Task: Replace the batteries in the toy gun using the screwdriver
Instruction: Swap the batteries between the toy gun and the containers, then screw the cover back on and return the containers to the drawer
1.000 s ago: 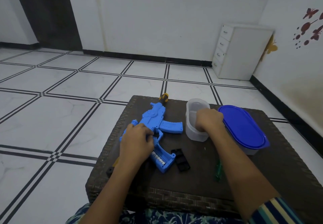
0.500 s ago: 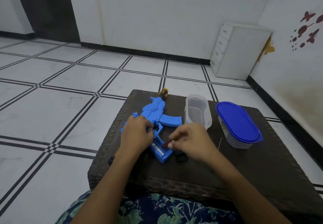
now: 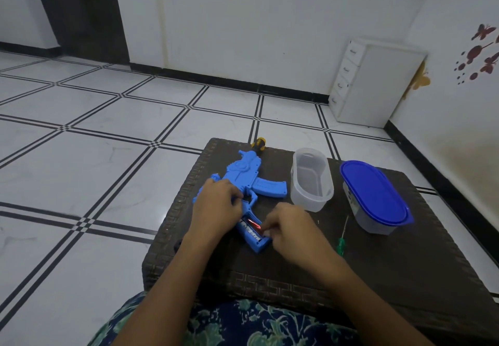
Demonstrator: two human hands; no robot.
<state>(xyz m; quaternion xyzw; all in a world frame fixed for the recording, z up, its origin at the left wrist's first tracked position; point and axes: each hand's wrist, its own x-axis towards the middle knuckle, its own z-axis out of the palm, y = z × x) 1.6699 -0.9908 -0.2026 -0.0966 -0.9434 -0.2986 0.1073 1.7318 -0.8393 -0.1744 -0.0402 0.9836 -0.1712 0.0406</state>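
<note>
Head view: left hand (image 3: 216, 206) clasps the toy gun (image 3: 249, 174), right hand (image 3: 293, 228) pinches a red battery (image 3: 253, 223) at its open grip; battery print unreadable. Green screwdriver (image 3: 341, 241) lies right of the gun, which sits by the table (image 3: 405, 264)'s left edge.

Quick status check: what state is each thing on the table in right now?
Toy gun: lying flat, grip compartment open.
Battery: at compartment, not clearly seated.
Left hand: holds Toy gun.
Right hand: pinches Battery.
Clear tub: open, no lid.
Blue-lidded box: closed.
Green screwdriver: lying unused.
</note>
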